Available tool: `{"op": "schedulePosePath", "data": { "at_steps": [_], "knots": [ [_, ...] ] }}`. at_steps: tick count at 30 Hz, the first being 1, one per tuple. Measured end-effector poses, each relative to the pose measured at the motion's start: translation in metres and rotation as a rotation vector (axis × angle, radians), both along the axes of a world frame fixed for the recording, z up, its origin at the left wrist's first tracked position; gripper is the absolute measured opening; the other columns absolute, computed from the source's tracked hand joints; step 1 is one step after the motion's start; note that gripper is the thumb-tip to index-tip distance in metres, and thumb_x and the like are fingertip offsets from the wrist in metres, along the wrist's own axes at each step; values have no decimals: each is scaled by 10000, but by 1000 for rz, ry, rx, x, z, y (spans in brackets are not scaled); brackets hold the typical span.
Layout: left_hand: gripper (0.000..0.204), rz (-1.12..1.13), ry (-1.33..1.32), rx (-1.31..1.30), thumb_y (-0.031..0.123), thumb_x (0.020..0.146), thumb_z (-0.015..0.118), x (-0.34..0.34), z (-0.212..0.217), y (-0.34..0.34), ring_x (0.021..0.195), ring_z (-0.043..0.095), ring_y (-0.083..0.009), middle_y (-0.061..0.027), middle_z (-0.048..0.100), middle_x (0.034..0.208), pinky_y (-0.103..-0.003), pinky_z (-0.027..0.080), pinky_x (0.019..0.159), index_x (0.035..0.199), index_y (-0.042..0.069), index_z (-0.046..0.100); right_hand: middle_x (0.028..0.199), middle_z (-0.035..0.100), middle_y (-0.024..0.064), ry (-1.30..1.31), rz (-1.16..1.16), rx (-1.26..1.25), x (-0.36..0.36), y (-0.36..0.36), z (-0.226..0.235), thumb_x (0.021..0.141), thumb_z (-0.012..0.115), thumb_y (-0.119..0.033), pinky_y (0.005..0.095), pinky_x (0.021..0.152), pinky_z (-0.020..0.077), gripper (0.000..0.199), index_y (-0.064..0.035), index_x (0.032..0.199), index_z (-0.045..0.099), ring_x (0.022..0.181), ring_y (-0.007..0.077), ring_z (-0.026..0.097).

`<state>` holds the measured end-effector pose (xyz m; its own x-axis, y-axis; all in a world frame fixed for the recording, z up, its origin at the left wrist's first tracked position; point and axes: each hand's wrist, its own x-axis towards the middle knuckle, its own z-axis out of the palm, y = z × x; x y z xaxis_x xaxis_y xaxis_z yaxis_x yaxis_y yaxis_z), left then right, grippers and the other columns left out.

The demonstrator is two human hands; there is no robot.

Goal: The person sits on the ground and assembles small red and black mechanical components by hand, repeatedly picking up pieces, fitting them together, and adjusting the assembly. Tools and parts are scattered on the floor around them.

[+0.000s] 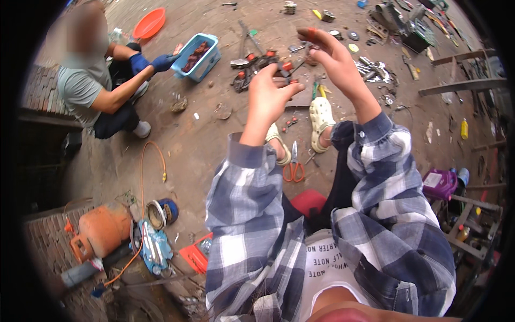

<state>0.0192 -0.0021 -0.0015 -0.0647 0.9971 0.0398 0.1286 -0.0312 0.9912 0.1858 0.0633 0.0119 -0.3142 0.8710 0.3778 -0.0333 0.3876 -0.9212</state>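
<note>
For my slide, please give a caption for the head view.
Seated person's left hand and right hand pinch a small part above scattered tools; a co-worker crouches nearby.

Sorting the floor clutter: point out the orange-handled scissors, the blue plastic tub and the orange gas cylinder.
orange-handled scissors [293,170]: head view, on the handle loops.
blue plastic tub [210,60]: head view, on its side wall.
orange gas cylinder [104,229]: head view, on its body.

A blue-and-white checked shirt with buttoned cuffs is worn; cream perforated clogs are seen at twelve o'clock.
</note>
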Motion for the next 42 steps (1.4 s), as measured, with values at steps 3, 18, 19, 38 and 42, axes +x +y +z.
{"op": "schedulePosePath", "data": {
  "at_steps": [3, 18, 19, 38, 42],
  "knots": [
    [363, 56, 124, 113, 113, 615, 814, -4, -6, 4, 714, 677, -221, -144, 632, 836, -322, 525, 603, 839, -37, 572, 1105, 618, 112, -670, -138, 453, -1, -4, -20, 863, 607, -201, 293, 985, 387, 341, -34, 1154, 550, 1068, 183, 581],
    [475, -21, 254, 150, 31, 654, 786, 9, -10, 4, 855, 678, -210, -111, 590, 992, -304, 554, 634, 1045, -87, 543, 1163, 608, 130, 238, 183, -288, -5, -9, 12, 966, 454, -242, 291, 997, 368, 348, -5, 1181, 589, 1134, 181, 543],
    [468, 13, 227, 174, 30, 660, 783, 10, -6, 2, 858, 678, -210, -110, 592, 991, -305, 554, 633, 1045, -85, 545, 1156, 613, 122, 165, 156, -270, -5, -8, 8, 967, 453, -244, 295, 994, 371, 348, -3, 1177, 590, 1129, 181, 546],
    [638, -73, 360, 186, 79, 623, 826, 6, -6, 0, 915, 656, -235, -156, 589, 1066, -314, 557, 739, 1154, -96, 519, 834, 588, -4, 270, 171, -565, 4, -6, 2, 963, 504, -231, 225, 736, 433, 234, -40, 868, 599, 746, 75, 517],
    [604, -81, 380, 160, 89, 611, 822, 2, -3, -2, 901, 655, -253, -164, 591, 1045, -325, 554, 742, 1121, -77, 543, 814, 583, -5, 315, 185, -646, 2, -6, 0, 960, 509, -239, 230, 720, 431, 242, -41, 849, 593, 726, 76, 509]
  ]
}}
